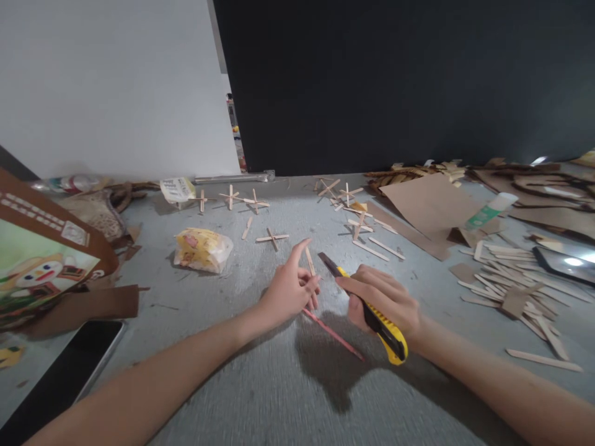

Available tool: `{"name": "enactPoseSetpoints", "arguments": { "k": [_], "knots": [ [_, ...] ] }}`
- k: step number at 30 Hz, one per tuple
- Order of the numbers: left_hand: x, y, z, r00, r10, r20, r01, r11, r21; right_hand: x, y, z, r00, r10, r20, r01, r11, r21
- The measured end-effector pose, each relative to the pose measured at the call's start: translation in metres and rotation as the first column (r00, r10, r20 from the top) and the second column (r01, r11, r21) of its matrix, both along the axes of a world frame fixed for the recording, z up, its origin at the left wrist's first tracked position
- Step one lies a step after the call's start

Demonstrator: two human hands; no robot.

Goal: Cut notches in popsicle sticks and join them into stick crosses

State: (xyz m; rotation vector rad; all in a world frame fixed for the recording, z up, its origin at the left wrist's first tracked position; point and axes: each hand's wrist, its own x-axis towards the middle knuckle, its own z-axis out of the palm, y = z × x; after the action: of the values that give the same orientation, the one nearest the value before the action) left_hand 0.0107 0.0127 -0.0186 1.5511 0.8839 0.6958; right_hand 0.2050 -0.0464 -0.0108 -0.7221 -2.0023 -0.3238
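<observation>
Yellow-and-black snap-blade utility knife (385,328): gripped in the closed right hand (383,297), dark blade extended toward the left hand (288,291), over the middle of the grey table (260,396).

Left hand: fingers pinched round a pale flat wooden craft stick (310,263), index finger raised. A thin pink rod (332,333) runs out from under this hand; held or merely lying there, cannot tell.

Nearby: glued stick crosses (272,238) beyond the hands; loose stick pile (506,272) and brown cardboard sheet (430,204) to the right.

Hazard, as judged: the blade tip stands near the left fingertips. A slip off the narrow stick could nick them, and too much pressure could split the wood.
</observation>
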Motion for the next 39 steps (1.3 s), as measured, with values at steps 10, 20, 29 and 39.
{"name": "enactPoseSetpoints", "arguments": {
  "k": [10, 20, 29, 39],
  "knots": [
    [-0.001, 0.003, -0.012, 0.997, 0.018, 0.074, -0.022, 0.998, 0.057, -0.002, 0.001, -0.006, 0.996, 0.060, -0.067, -0.067, 0.992, -0.110],
    [0.000, 0.002, -0.011, 0.993, 0.020, 0.113, -0.030, 0.996, 0.089, -0.003, 0.002, -0.007, 0.998, 0.041, -0.042, -0.044, 0.995, -0.087],
    [0.001, 0.001, -0.003, 0.994, 0.045, 0.100, -0.057, 0.991, 0.122, -0.007, -0.002, 0.003, 0.999, 0.020, 0.033, -0.016, 0.991, -0.129],
    [0.000, 0.001, -0.003, 0.995, 0.062, 0.082, -0.073, 0.988, 0.135, -0.006, -0.001, 0.000, 0.997, 0.010, -0.081, -0.025, 0.982, -0.187]
  ]
}}
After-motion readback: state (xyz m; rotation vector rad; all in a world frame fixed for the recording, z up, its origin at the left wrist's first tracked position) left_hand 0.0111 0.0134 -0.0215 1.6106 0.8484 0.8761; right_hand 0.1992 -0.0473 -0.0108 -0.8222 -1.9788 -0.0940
